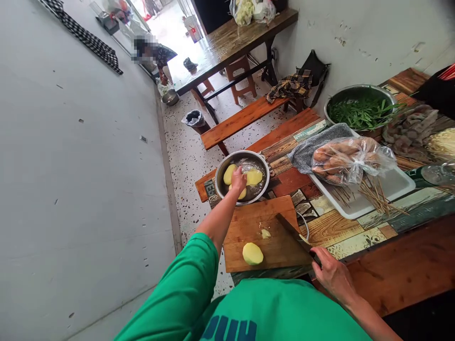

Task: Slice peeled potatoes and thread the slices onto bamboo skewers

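Note:
My left hand (239, 180) reaches into a metal bowl (267, 182) of water, among several peeled potatoes (254, 177). Its fingers are partly hidden, so whether they grip a potato does not show. My right hand (334, 272) is closed round the handle of a kitchen knife (291, 228). The blade rests low over the right side of a wooden cutting board (238, 232). On the board's near part lies a cut peeled potato (252, 254), cut side up. A small potato scrap (266, 233) sits beyond it.
Right of the board, a white tray (350, 210) bears wooden skewers (378, 194) and a bag of sausages (341, 158). A bowl of green leaves (360, 111) stands behind. Benches (245, 121) and a bin (195, 118) are beyond; another person (161, 57) bends at the far doorway.

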`<state>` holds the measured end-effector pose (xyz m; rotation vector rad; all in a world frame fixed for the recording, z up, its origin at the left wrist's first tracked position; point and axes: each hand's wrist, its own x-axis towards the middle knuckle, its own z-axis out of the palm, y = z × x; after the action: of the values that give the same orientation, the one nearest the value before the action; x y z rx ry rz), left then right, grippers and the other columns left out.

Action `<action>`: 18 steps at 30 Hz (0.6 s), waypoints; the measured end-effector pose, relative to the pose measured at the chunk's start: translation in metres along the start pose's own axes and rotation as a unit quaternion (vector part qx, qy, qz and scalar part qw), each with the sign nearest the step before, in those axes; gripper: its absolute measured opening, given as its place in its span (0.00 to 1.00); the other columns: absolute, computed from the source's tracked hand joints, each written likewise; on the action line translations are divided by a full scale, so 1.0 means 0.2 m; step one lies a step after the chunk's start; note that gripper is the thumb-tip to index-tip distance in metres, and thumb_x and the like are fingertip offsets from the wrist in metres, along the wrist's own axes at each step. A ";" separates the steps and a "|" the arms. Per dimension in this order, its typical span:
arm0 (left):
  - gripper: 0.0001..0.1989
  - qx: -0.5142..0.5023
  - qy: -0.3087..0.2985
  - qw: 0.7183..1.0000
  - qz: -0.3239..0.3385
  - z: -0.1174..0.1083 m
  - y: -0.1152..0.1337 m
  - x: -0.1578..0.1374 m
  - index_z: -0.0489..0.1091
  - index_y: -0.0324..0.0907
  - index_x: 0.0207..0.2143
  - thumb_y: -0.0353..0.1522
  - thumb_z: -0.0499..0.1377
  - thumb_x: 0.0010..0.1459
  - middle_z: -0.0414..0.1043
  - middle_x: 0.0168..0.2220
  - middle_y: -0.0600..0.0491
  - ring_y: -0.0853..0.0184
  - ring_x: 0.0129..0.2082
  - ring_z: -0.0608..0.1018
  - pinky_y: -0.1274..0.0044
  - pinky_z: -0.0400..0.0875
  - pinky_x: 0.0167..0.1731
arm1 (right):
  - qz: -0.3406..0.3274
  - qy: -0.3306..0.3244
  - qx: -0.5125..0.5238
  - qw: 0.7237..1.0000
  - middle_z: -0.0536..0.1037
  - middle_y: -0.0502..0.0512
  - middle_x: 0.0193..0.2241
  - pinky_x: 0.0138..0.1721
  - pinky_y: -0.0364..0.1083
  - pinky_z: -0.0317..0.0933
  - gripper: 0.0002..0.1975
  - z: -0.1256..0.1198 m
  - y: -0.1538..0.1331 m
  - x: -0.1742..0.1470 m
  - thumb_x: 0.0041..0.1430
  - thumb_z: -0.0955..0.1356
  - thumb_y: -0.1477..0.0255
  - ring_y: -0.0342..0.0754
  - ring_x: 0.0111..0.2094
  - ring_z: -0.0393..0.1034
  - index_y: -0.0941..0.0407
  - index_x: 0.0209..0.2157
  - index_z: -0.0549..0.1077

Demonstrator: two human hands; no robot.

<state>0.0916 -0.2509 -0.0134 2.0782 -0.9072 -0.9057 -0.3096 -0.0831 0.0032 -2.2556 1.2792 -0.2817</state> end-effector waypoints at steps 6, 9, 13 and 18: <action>0.40 0.299 -0.064 0.945 0.114 0.08 -0.03 -0.03 0.60 0.45 0.60 0.30 0.69 0.43 0.46 0.66 0.39 0.43 0.64 0.55 0.55 0.51 0.59 | -0.015 -0.003 -0.008 1.000 0.77 0.60 0.42 0.33 0.47 0.70 0.14 -0.01 0.01 0.03 0.59 0.59 0.73 0.50 0.39 0.75 0.57 0.44 0.70; 0.24 0.274 -0.060 0.954 0.104 0.13 0.01 0.01 0.68 0.39 0.49 0.26 0.65 0.47 0.60 0.58 0.37 0.47 0.60 0.60 0.59 0.54 0.58 | -0.014 -0.017 -0.013 1.000 0.76 0.60 0.44 0.30 0.46 0.69 0.15 -0.02 0.00 0.04 0.61 0.59 0.71 0.51 0.38 0.75 0.57 0.46 0.69; 0.05 0.159 -0.097 0.982 0.042 0.10 0.07 0.12 0.69 0.36 0.32 0.29 0.62 0.54 0.70 0.40 0.42 0.53 0.49 0.70 0.61 0.58 0.55 | -0.022 -0.007 -0.014 1.000 0.77 0.60 0.43 0.33 0.47 0.70 0.14 -0.04 0.00 0.07 0.59 0.59 0.73 0.50 0.39 0.75 0.57 0.44 0.70; 0.18 0.024 -0.103 0.994 -0.038 0.00 0.06 0.16 0.65 0.35 0.48 0.25 0.60 0.55 0.71 0.33 0.49 0.66 0.36 0.74 0.70 0.68 0.44 | -0.037 -0.010 -0.021 0.999 0.77 0.58 0.42 0.31 0.46 0.70 0.14 -0.06 -0.01 0.09 0.59 0.59 0.74 0.49 0.38 0.75 0.57 0.44 0.70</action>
<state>0.1048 -0.2829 -0.0152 2.1003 -0.9696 -1.1647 -0.3040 -0.1014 0.0137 -2.3398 1.2041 -0.2611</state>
